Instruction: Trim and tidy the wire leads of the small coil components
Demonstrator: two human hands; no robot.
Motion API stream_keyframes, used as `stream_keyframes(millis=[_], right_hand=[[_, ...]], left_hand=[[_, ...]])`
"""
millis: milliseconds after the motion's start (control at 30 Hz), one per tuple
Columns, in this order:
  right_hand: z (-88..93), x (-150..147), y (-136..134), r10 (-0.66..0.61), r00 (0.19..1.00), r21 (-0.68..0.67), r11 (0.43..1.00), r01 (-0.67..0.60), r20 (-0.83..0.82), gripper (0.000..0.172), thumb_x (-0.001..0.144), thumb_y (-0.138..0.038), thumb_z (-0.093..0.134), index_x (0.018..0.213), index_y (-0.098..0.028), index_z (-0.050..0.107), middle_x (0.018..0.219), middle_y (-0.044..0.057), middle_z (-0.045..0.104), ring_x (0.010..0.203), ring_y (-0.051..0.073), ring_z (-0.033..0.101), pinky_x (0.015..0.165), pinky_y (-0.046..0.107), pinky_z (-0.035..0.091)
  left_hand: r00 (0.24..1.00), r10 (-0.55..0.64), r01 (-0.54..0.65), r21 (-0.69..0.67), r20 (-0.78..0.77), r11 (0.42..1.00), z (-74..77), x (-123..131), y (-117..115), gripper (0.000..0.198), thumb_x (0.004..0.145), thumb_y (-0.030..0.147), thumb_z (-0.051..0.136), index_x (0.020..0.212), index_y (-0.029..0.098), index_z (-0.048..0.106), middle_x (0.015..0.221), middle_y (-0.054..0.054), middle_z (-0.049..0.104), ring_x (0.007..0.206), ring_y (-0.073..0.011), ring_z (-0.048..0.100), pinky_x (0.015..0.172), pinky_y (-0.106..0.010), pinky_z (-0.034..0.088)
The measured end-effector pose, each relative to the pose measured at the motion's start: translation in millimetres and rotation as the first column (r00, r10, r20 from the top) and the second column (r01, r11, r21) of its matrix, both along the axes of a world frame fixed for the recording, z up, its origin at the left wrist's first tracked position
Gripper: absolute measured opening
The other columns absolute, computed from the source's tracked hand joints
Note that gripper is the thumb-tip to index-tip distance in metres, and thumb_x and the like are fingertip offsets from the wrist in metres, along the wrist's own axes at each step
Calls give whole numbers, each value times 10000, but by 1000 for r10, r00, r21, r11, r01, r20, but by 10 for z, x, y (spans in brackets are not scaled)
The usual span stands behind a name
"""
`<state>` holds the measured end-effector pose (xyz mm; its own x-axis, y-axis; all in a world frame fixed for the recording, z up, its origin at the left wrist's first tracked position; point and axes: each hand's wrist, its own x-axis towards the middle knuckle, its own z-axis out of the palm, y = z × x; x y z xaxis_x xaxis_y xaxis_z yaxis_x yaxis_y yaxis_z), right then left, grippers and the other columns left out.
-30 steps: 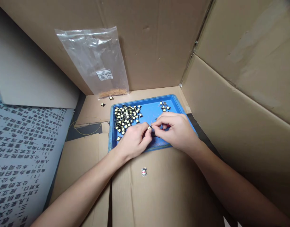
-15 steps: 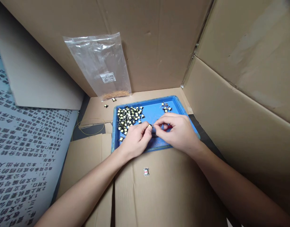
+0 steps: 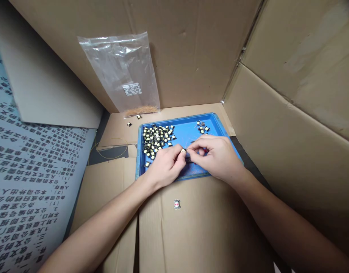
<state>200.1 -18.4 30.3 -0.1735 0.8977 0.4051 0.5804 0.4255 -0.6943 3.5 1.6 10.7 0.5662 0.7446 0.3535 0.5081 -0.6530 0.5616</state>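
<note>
Over the front of the blue tray (image 3: pixel 174 122), my left hand (image 3: pixel 165 165) pinches a small yellow-and-black transformer (image 3: pixel 183 150) between thumb and forefinger. Close against its right side, my right hand (image 3: pixel 216 155) has thumb and forefinger pressed together. Whatever lies between those fingertips is too fine to make out. Many more transformers (image 3: pixel 155 138) fill the tray's left side in a loose heap. A smaller group of transformers (image 3: pixel 203 129) lies at the back right, with thin wire ends by it. Part of a dark, thin item (image 3: pixel 189 160) shows beneath my hands.
A clear plastic bag (image 3: pixel 120 68) with orange wire pieces in its bottom leans on the back cardboard wall (image 3: pixel 197 49). Two stray transformers (image 3: pixel 138 116) lie before it. One silver-grey part (image 3: pixel 177 204) with a red mark rests on the front cardboard. A yellow wire loop (image 3: pixel 111 148) lies left.
The whole view has shifted slightly. My hands remain together at the transformer, and the right fingertips look a little closer to it.
</note>
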Motion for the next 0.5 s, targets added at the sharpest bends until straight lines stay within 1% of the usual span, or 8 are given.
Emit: stream_keyframes(millis=[67, 133, 167, 233, 300, 367, 400, 500], right_hand=[[19, 24, -2, -3, 999, 13, 1000, 4, -46, 150, 851, -116, 677, 742, -198, 738, 716, 0, 688, 646, 132, 564, 668, 290, 451], [34, 55, -1, -6, 990, 0, 1000, 6, -138, 86, 856, -154, 676, 814, -198, 736, 762, 13, 680, 680, 143, 573, 681, 293, 469], [38, 68, 1, -8, 979, -39, 999, 0, -202, 51, 854, -182, 678, 849, -196, 727, 784, 17, 674, 690, 146, 576, 675, 292, 475], [41, 80, 9, -6, 940, -190, 980, -62, -342, 70, 858, -257, 680, 882, -193, 692, 796, 15, 652, 677, 143, 569, 639, 284, 476], [45, 70, 22, 3, 883, -351, 917, -190, -469, 158, 862, -346, 694, 852, -193, 656, 752, 3, 627, 645, 136, 556, 598, 272, 472], [54, 40, 34, 19, 833, -430, 850, -305, -552, 257, 836, -427, 741, 811, -192, 641, 683, -14, 598, 609, 128, 536, 561, 258, 457], [59, 22, 39, 20, 815, -443, 831, -335, -579, 297, 814, -457, 769, 795, -191, 637, 656, -22, 586, 589, 121, 519, 543, 251, 443], [56, -27, 53, -7, 785, -452, 821, -349, -620, 353, 757, -486, 821, 766, -191, 627, 613, -40, 568, 529, 94, 456, 498, 235, 391]], left_hand=[[1000, 17, -16, 31, -15, 999, 2, 6, -12, 332, 1081, 270, 429, 754, 211, 453, 666, 24, 515, 604, -129, 484, 631, -275, 404], [999, 46, -44, 79, -23, 996, 3, 12, -27, 278, 1093, 264, 429, 857, 193, 557, 775, -16, 628, 704, -150, 580, 705, -283, 476], [998, 60, -59, 112, -14, 992, 1, 14, -34, 230, 1096, 252, 438, 957, 181, 608, 869, -44, 687, 785, -163, 634, 765, -291, 512], [997, 73, -76, 183, 26, 980, -9, 12, -44, 207, 1092, 221, 468, 1199, 160, 634, 1086, -97, 751, 973, -184, 704, 901, -309, 553], [996, 69, -82, 244, 60, 966, -29, 5, -50, 298, 1088, 192, 488, 1363, 157, 597, 1216, -122, 756, 1088, -189, 723, 984, -317, 562], [995, 70, -87, 282, 69, 955, -54, -2, -52, 341, 1087, 177, 495, 1415, 166, 586, 1216, -118, 766, 1080, -184, 740, 985, -313, 577], [995, 78, -95, 292, 69, 952, -67, -4, -53, 349, 1086, 176, 499, 1423, 170, 587, 1191, -112, 773, 1049, -181, 748, 970, -310, 587], [993, 102, -117, 308, 63, 944, -91, -2, -57, 354, 1078, 185, 521, 1423, 169, 603, 1132, -104, 786, 993, -178, 762, 942, -305, 602]])
